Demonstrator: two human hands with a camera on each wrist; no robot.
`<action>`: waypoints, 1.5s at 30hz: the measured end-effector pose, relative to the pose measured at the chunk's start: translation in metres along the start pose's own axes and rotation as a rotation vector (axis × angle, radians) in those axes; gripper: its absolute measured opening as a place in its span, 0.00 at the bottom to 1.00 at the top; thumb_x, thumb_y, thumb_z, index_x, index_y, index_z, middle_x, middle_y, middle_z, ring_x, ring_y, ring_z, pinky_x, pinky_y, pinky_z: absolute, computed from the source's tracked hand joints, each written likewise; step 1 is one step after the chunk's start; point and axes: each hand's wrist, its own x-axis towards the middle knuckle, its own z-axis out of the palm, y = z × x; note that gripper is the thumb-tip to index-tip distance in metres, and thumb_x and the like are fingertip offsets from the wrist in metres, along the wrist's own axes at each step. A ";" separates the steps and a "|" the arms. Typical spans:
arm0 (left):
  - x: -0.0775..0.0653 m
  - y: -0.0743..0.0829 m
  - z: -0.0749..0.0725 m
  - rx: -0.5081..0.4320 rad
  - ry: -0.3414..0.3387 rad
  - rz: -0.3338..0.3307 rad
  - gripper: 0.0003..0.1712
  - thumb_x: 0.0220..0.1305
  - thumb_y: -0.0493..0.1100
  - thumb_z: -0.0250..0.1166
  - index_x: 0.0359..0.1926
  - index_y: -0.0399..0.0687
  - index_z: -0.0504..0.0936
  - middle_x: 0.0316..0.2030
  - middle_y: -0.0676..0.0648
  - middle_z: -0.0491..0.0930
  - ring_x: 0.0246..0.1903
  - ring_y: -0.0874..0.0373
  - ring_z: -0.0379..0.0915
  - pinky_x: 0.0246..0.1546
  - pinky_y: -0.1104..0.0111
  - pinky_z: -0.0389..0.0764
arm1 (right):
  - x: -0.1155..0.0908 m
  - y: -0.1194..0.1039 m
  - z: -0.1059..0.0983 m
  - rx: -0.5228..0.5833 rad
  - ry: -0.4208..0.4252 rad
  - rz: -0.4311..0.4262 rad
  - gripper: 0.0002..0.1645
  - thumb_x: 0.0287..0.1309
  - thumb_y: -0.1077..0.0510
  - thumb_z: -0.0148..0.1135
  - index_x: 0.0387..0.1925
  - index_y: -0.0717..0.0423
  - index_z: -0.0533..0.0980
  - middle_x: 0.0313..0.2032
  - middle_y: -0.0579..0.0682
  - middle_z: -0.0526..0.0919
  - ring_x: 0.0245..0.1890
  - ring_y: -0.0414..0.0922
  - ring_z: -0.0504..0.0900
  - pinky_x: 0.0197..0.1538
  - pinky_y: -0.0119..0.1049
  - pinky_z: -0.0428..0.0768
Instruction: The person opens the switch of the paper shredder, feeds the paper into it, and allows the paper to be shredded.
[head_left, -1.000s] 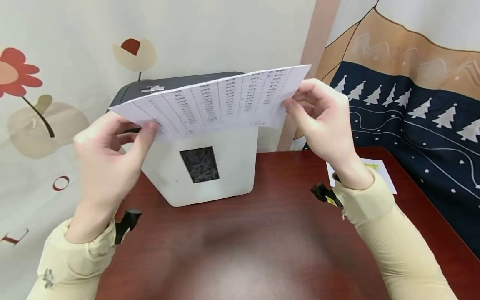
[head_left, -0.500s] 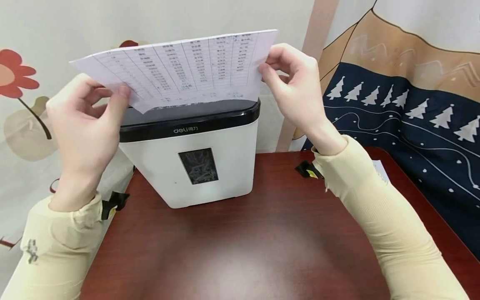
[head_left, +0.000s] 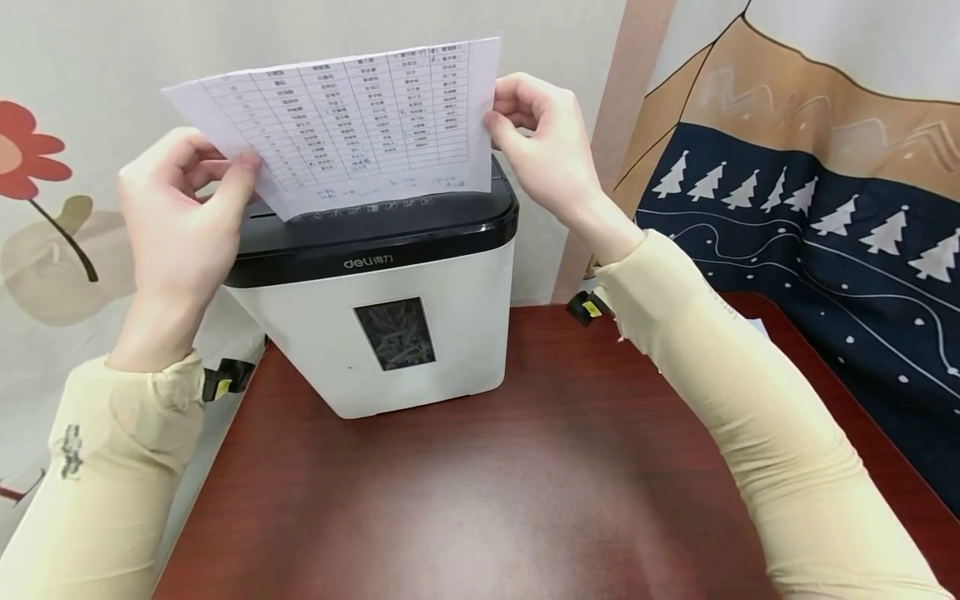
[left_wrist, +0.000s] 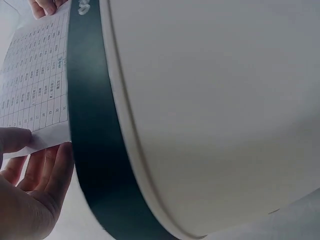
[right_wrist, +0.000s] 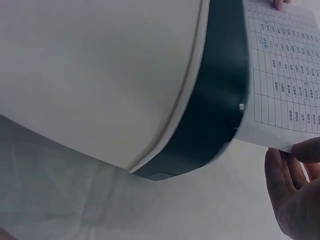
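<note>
A printed sheet of paper [head_left: 360, 125] with a table of text stands tilted over the black top of a white paper shredder [head_left: 465, 317]. My left hand [head_left: 176, 212] pinches the sheet's left edge between thumb and fingers. At the opposite edge, the right hand [head_left: 547, 146] pinches it the same way. The sheet's lower edge is at the shredder's lid [head_left: 450, 217]; whether it sits in the slot cannot be told. Both wrist views show the paper [left_wrist: 37, 75] beyond the dark rim, with the left thumb [left_wrist: 15, 139] and right thumb [right_wrist: 306, 150] on it.
Paper shreds show through the shredder's front window [head_left: 395, 333]. The shredder stands at the back of a reddish-brown table [head_left: 465, 483]. Behind the right forearm a corner of white paper [head_left: 759, 327] peeks out. Patterned curtains [head_left: 810, 192] hang behind and to the right.
Both hands have carried the sheet up and leftward, then lowered its bottom edge toward the shredder lid. The sheet now stands more upright, and the lid that it covered has come into view.
</note>
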 end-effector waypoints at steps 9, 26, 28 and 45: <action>0.013 -0.008 0.002 0.062 -0.004 -0.028 0.12 0.66 0.33 0.65 0.34 0.57 0.87 0.30 0.65 0.86 0.25 0.71 0.82 0.34 0.84 0.81 | 0.016 0.005 0.007 -0.014 -0.020 0.055 0.13 0.72 0.67 0.55 0.51 0.62 0.83 0.40 0.50 0.86 0.37 0.37 0.85 0.53 0.30 0.86; 0.023 -0.013 -0.001 0.054 0.009 -0.049 0.12 0.66 0.34 0.65 0.34 0.57 0.87 0.27 0.64 0.85 0.23 0.71 0.81 0.34 0.83 0.81 | 0.030 0.005 0.013 -0.034 -0.086 0.121 0.13 0.74 0.65 0.55 0.52 0.59 0.82 0.37 0.44 0.84 0.36 0.39 0.83 0.51 0.33 0.84; 0.023 -0.013 -0.001 0.047 0.007 -0.052 0.12 0.66 0.33 0.64 0.34 0.57 0.87 0.27 0.64 0.85 0.23 0.71 0.80 0.34 0.83 0.81 | 0.030 0.005 0.013 -0.040 -0.090 0.123 0.12 0.74 0.65 0.55 0.52 0.59 0.82 0.37 0.44 0.84 0.36 0.40 0.82 0.50 0.33 0.84; 0.024 -0.017 -0.001 0.043 -0.031 -0.059 0.11 0.66 0.33 0.65 0.35 0.56 0.85 0.29 0.64 0.85 0.23 0.71 0.80 0.28 0.83 0.82 | 0.031 0.004 0.015 -0.082 -0.097 0.119 0.12 0.74 0.64 0.54 0.50 0.58 0.82 0.35 0.44 0.83 0.36 0.42 0.82 0.46 0.27 0.81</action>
